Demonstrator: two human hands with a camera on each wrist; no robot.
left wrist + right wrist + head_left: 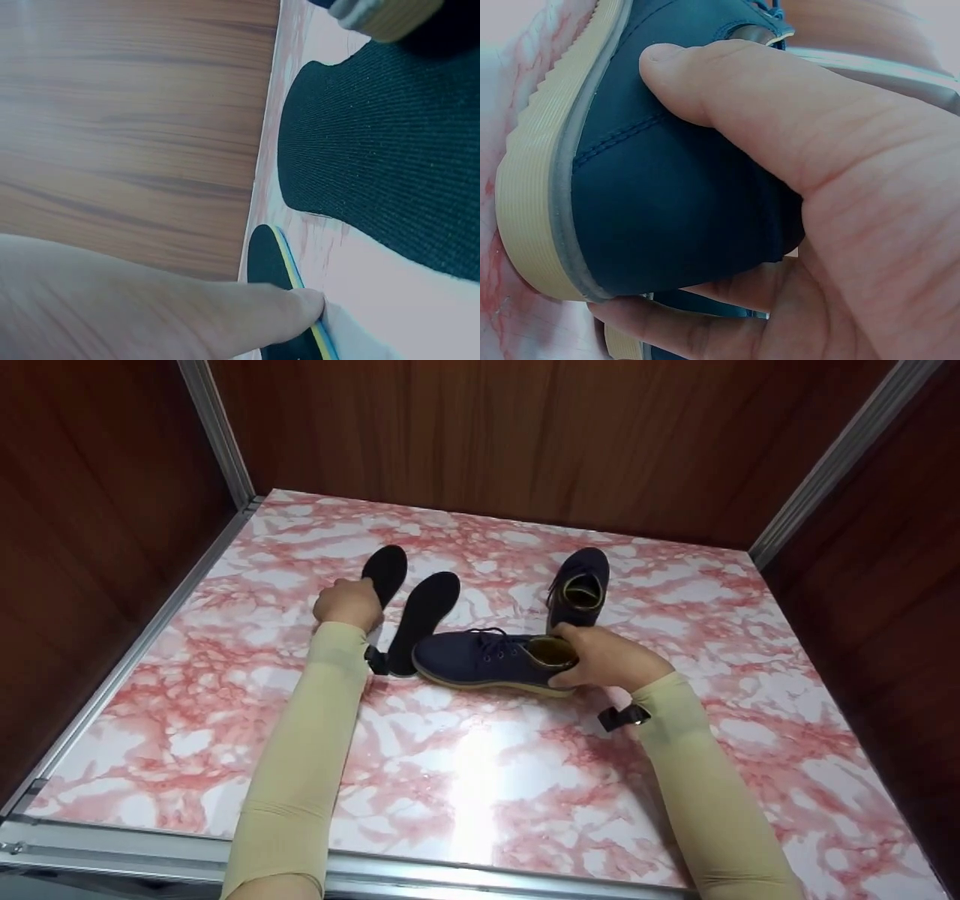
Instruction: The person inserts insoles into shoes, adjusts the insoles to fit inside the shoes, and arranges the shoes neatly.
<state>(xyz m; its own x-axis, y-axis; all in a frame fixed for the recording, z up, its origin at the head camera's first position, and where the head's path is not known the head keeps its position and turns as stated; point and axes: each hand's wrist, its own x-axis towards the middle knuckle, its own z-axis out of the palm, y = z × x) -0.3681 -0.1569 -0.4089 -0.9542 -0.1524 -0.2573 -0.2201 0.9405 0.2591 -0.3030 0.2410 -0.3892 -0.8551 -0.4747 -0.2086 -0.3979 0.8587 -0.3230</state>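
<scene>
A navy shoe with a cream sole and dark laces [465, 656] stands crosswise near the middle of the tabletop, toe to the person's left, its yellowish-lined opening facing up. The right hand [611, 656] grips it round the heel, thumb along the near side and fingers wrapped about the far side. Holding it at the back probably steadies the shoe while leaving the opening and laces uncovered.

At the toe end lies a black, ribbed, foot-shaped insole [424, 615], flat, its broad end pointing away from the person; whether its narrow end touches the toe I cannot tell. Left of it, a matching black insole with a yellow-and-blue layered edge [388, 570] is held by the left hand [349, 604] near its lower end. The thumb crosses to that edge in a narrow grip; the edge likely offers the easiest purchase on so thin a piece. How the other fingers lie beneath is hidden.

Beyond the right hand, a second navy shoe [589, 562] stands with its toe pointing away, opening upward, its heel partly blocked from view.

Everything rests on a red-and-white marbled tabletop [420, 780], enclosed by reddish-brown wood-grain panels [487, 435] joined by silver metal rails [214, 427]. Pale yellow sleeves [296, 772] cover both forearms.
</scene>
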